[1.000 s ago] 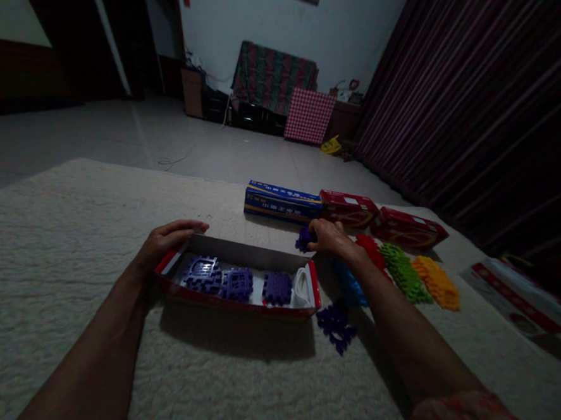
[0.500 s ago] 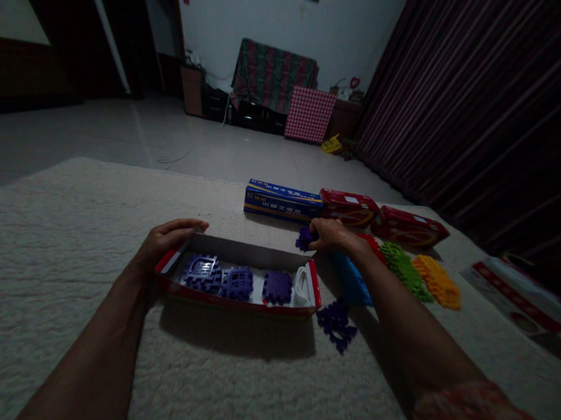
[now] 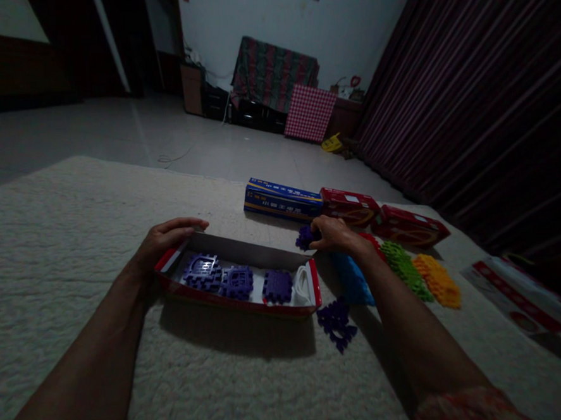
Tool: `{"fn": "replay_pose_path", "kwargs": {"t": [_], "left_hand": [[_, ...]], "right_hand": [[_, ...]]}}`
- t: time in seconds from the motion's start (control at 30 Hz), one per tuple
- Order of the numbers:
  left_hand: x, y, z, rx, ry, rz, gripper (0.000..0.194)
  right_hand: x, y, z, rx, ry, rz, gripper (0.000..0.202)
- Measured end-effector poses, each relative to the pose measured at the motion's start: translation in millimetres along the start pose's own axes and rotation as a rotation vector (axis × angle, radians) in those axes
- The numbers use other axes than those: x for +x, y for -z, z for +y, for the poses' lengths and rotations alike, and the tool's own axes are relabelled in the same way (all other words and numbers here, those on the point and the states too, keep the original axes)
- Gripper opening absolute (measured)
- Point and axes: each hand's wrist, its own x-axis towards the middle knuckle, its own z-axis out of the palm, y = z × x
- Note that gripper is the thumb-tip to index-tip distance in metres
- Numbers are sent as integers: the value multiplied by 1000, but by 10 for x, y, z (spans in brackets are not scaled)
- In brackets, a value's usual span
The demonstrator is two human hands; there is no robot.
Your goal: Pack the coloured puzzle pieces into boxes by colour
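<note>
An open red cardboard box [image 3: 239, 306] with a white inside lies on the cream cover. In it are purple interlocking plastic blocks [image 3: 237, 282] and a white coiled cord [image 3: 302, 286] at the right end. My left hand [image 3: 171, 239] grips the box's back left corner, fingers along the rim. Beyond the right end, my right hand [image 3: 333, 233] is closed on a purple interlocking block [image 3: 305, 237], its far side covered by the fingers. Another group of purple pieces [image 3: 337, 324] lies close to the box's right front corner.
Blue blocks [image 3: 354, 280], green blocks [image 3: 405, 269] and orange blocks [image 3: 437, 279] lie to the right, some behind my forearm. Behind them stand a blue box [image 3: 282, 200] and two red boxes [image 3: 349, 207]. A white and red package [image 3: 518, 297] sits at far right.
</note>
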Motion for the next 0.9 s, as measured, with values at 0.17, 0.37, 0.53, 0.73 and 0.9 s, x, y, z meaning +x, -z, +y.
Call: {"fn": "replay_pose_path", "kwargs": {"t": [0.17,0.37,0.53,0.73,0.9], "left_hand": [[2,-3,-8,-12,3,-7,28],[-6,-26,-4,-20,12,17,26],[16,-4,-25,-20,-9,4,24],[57,24,-81,-40,-44,-13,24],[75,24,-106,-70,-47,-38,25]], "right_hand": [[-37,34,-10,10,6,-7,29],[6,-11,53,40,21,2,29],[-65,31,91,98,35,52,27],[-187,176,90,114,56,236,29],[-389,416,-275,192,260,395,26]]}}
